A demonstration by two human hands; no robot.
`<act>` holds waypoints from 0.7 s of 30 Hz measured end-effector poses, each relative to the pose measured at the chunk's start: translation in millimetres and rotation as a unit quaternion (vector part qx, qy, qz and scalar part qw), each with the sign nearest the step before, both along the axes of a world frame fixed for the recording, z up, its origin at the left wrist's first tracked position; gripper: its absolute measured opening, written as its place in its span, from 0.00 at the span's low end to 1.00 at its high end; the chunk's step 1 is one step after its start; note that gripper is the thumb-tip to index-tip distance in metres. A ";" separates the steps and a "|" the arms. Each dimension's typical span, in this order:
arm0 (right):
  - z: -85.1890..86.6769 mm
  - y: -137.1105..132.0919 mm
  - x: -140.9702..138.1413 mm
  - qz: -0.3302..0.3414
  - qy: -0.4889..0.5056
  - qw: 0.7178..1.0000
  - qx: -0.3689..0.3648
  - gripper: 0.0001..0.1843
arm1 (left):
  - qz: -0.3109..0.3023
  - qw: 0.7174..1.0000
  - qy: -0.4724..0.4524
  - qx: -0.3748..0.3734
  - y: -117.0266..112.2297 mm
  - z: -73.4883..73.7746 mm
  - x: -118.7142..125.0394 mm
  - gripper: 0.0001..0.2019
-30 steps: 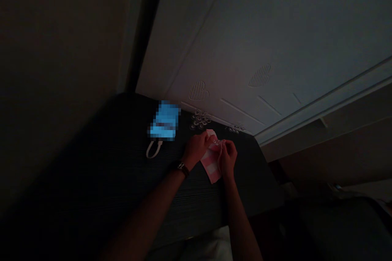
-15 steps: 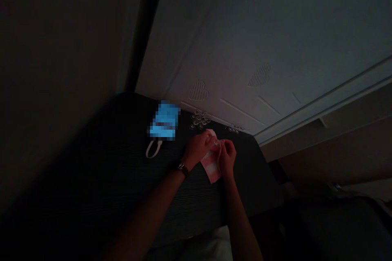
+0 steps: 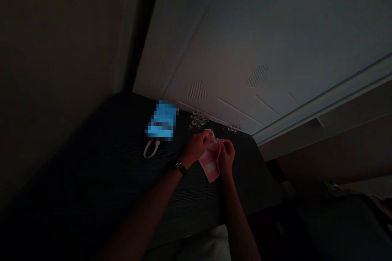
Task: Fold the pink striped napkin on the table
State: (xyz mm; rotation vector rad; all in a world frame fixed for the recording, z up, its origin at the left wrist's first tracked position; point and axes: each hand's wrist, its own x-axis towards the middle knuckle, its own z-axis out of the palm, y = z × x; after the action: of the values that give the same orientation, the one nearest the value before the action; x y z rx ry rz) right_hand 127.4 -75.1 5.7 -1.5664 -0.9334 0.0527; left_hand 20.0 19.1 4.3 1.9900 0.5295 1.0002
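A pink-and-white checked piece of cloth (image 3: 210, 168) hangs between my hands above the dark table. My left hand (image 3: 195, 147), with a dark band at the wrist, pinches its upper left edge. On the other side, my right hand (image 3: 227, 155) is closed on the upper right edge. Some small clear or shiny bit shows along the top of the cloth between the fingers, too dim to make out. Just behind my left hand lies a pile of shiny metal rings (image 3: 198, 120); a smaller group of rings (image 3: 234, 128) lies beyond my right hand.
A lit, pixelated blue screen, likely a phone (image 3: 162, 120), lies left of my hands with a pale strap loop (image 3: 151, 149). A white panel with heart reliefs (image 3: 197, 90) rises at the table's back edge. The dark table (image 3: 128, 163) ends at the right, near a dark chair-like shape.
The view has shifted slightly. My left fingers have loosened or shifted a little along the cloth's top edge, while both hands keep hold of it.
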 end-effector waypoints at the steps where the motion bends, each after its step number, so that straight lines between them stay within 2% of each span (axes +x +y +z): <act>1: -0.7 0.2 0.6 0.001 0.000 1.000 0.000 0.11 | 0.003 1.000 0.008 -0.006 0.3 0.0 0.2 0.12; 9: 0.2 -0.1 -0.9 0.000 -0.008 1.000 0.002 0.10 | 0.032 0.998 0.057 -0.005 -1.5 -2.8 0.1 0.17; 17: 3.5 -0.6 -3.6 -0.022 -0.019 1.000 -0.006 0.10 | -0.011 1.000 -0.003 -0.007 -4.4 4.9 -3.8 0.13; 21: 4.3 -0.8 -2.6 -0.021 -0.014 1.000 -0.001 0.10 | -0.024 1.000 0.002 0.002 -2.3 2.5 -2.8 0.10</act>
State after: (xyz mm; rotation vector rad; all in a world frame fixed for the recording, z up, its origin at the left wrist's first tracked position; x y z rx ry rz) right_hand 124.7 -75.9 10.0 -1.5904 -0.9223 0.0027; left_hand 17.2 16.8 6.8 2.0002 0.4801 0.9686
